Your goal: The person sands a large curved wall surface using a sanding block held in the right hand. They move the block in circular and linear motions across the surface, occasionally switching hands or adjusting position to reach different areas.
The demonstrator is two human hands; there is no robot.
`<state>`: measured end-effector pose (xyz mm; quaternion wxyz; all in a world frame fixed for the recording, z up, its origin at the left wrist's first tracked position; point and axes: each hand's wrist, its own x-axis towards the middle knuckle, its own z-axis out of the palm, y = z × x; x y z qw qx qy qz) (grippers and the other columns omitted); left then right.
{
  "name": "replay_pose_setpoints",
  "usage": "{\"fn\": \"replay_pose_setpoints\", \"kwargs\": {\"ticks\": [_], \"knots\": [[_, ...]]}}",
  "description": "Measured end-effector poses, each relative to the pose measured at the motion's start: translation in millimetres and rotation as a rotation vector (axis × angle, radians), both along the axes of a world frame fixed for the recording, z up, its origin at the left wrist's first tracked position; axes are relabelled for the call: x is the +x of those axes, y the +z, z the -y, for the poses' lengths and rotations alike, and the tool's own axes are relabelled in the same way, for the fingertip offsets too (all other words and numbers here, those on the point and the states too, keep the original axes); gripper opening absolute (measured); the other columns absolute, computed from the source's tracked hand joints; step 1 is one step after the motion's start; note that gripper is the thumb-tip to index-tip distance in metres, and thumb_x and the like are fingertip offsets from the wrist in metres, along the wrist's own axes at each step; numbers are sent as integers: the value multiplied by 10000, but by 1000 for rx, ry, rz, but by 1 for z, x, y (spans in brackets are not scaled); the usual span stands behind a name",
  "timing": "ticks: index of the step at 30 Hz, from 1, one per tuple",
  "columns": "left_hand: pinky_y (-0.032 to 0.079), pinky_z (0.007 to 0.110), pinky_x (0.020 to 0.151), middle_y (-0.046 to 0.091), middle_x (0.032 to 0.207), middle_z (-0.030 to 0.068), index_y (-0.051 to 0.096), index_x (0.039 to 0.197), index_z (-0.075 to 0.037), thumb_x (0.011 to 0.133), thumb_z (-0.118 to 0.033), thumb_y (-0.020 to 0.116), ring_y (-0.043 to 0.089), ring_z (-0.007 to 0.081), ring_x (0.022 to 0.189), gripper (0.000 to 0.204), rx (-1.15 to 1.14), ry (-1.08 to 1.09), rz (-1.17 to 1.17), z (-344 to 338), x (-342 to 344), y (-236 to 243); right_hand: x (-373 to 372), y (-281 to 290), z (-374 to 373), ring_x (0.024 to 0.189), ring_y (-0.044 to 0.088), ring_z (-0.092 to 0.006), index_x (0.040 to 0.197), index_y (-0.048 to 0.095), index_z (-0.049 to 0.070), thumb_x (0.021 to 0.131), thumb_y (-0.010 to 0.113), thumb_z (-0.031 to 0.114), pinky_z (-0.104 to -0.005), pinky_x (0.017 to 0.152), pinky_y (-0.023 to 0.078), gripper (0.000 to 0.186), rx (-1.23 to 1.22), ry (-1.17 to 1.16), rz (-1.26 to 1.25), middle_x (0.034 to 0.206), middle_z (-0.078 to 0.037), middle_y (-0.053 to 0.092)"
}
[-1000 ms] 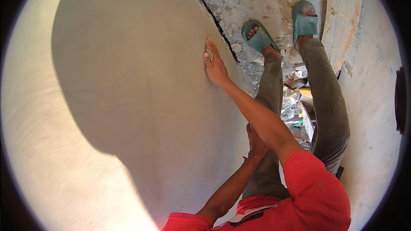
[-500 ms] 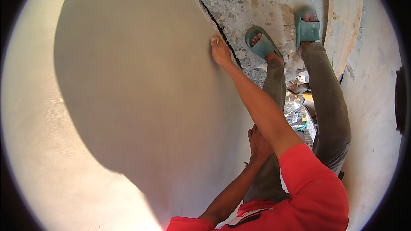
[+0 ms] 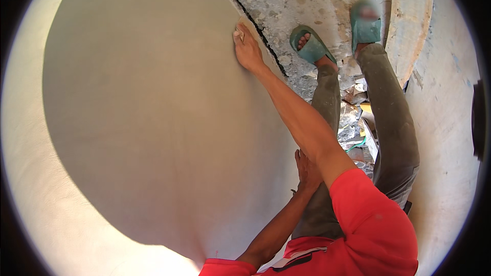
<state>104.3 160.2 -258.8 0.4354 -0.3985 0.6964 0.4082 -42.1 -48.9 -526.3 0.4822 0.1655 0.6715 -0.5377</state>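
My right hand [image 3: 247, 50] is pressed to the smooth grey plaster surface [image 3: 138, 97] near its upper right edge, beside a dark crack. It grips a small tan pad [image 3: 239, 35], like a folded piece of abrasive paper, mostly hidden by the fingers. Lower down, my left hand [image 3: 307, 169] lies with fingers extended by my left leg, partly behind my right forearm; whether it touches the leg or the plaster is unclear. A large shadow covers most of the plaster, with sunlit parts at the left and bottom.
My feet in green slides [image 3: 312, 50] are on rough, stained concrete [image 3: 325, 0] at upper right. Broken rubble [image 3: 349, 126] shows between my legs. A curved pale board [image 3: 409, 15] and a light, scuffed surface [image 3: 440, 158] run along the right side.
My right hand has shifted a little right, then up and left along the plaster with the pad. The shadow's edge has spread leftward. My left hand has barely moved.
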Motion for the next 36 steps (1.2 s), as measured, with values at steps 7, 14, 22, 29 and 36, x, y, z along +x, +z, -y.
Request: {"fn": "replay_pose_setpoints", "kwargs": {"ticks": [7,14,22,29,36], "knots": [[247,611,1141,511,1436,159,547,1400,-63,848,-490,697,387,395,1374,714,100,-160,163,14,-18,-2,80,-10,-48,1495,350,-350,1527,403,-22,1092,404,445,-412,1229,277,638,45,28,83,1605,-213,380],[279,591,1120,556,1375,163,567,1383,-73,831,-469,721,409,393,1348,697,4,-109,44,1,-2,-6,-17,30,29,1507,327,-350,1531,422,39,1102,377,413,-425,1240,252,572,-178,77,-301,1617,-184,370],[295,617,1102,547,1385,196,566,1369,-50,851,-461,695,421,405,1342,673,-28,-134,62,10,-33,4,-18,-38,4,1484,355,-382,1488,454,-29,1098,391,383,-451,1227,283,570,-22,21,53,1591,-225,392],[301,629,1103,502,1435,209,539,1394,-44,870,-466,677,419,417,1341,686,-71,-43,-41,4,-17,0,5,39,28,1500,320,-379,1516,434,14,1096,366,463,-453,1233,271,619,-202,89,-227,1611,-204,364],[306,625,1099,510,1438,188,552,1382,-55,876,-470,676,414,377,1362,666,22,-374,96,9,-24,-3,-59,-46,30,1511,308,-361,1536,400,8,1104,361,410,-449,1247,245,592,-13,-40,0,1609,-194,373]]}}
